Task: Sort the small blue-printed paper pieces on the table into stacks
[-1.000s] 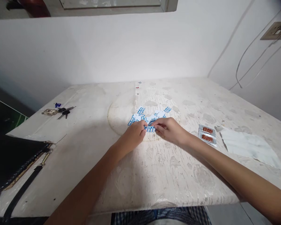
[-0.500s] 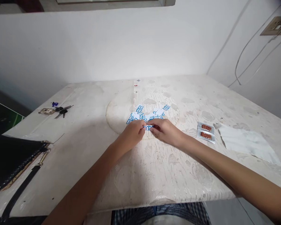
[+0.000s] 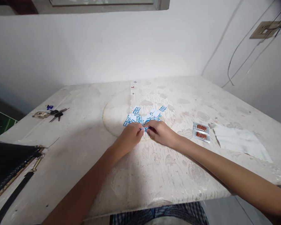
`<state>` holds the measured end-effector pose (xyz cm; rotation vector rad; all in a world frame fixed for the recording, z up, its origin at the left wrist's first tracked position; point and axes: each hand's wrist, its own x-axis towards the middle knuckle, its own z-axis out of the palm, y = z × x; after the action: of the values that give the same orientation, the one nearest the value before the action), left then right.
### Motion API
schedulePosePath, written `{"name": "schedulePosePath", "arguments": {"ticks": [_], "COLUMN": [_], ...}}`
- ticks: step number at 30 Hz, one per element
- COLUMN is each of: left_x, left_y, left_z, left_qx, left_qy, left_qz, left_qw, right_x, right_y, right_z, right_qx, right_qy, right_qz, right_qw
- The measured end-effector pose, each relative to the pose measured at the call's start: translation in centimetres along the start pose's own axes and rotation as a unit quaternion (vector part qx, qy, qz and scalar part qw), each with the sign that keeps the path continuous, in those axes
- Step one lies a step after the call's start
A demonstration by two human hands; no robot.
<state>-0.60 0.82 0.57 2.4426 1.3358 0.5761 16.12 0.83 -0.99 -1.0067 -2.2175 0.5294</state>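
Note:
Between my two hands is a small white paper piece with blue markings, pinched from both sides just above the table. My left hand is closed on its left end with thumb and fingertips. On its right end, the thumb and curled fingers of my right hand are closed too. Right behind the fingertips lies a loose heap of similar white paper pieces with blue outlines, partly hidden by my hands. One outlined piece sits at the heap's far right.
A silver blister strip with two reddish-brown tablets and a white cloth or paper sheet lie on the right. Keys with a fob are at the left, near a black bag. A wall borders the table's back.
The paper piece between my fingertips now appears narrower and tilted or folded, and my hands have come slightly closer together. The whole view has shifted a little.

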Motion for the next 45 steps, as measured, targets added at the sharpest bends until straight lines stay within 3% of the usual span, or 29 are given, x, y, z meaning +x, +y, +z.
{"name": "schedulePosePath", "arguments": {"ticks": [5, 8, 12, 16, 21, 30, 36, 41, 45], "left_x": [0.0, -0.1, -0.1, 0.0, 0.0, -0.2, -0.2, -0.1, 0.0], "left_y": [-0.4, -0.5, -0.5, -0.5, -0.4, -0.4, -0.3, -0.5, -0.6], "left_z": [0.2, 0.1, 0.1, 0.1, 0.0, 0.0, -0.2, 0.0, 0.1], "left_qx": [0.025, 0.037, 0.053, 0.055, 0.052, 0.045, 0.045, 0.050, 0.044], "left_qy": [-0.006, -0.013, -0.025, -0.025, -0.032, -0.037, -0.039, -0.041, -0.034], "left_qz": [0.028, 0.038, 0.044, 0.040, 0.039, 0.031, 0.034, 0.036, 0.034], "left_qw": [0.999, 0.999, 0.997, 0.997, 0.997, 0.998, 0.998, 0.997, 0.998], "right_x": [0.0, 0.5, 1.7, 2.5, 2.4, 1.9, 2.1, 2.2, 2.2], "right_y": [-0.5, 0.2, 2.9, 4.9, 4.4, 3.1, 3.3, 3.5, 3.4], "right_z": [-0.3, -1.6, -3.1, -3.1, -3.1, -3.0, -3.0, -2.7, -2.8], "right_qx": [-0.007, -0.009, -0.156, -0.263, -0.333, -0.376, -0.340, -0.370, -0.315], "right_qy": [-0.014, -0.019, 0.060, 0.011, -0.034, -0.070, -0.033, -0.033, -0.013], "right_qz": [-0.001, 0.040, 0.061, 0.062, 0.036, 0.045, 0.070, 0.072, 0.080], "right_qw": [1.000, 0.999, 0.984, 0.963, 0.942, 0.923, 0.937, 0.926, 0.946]}}
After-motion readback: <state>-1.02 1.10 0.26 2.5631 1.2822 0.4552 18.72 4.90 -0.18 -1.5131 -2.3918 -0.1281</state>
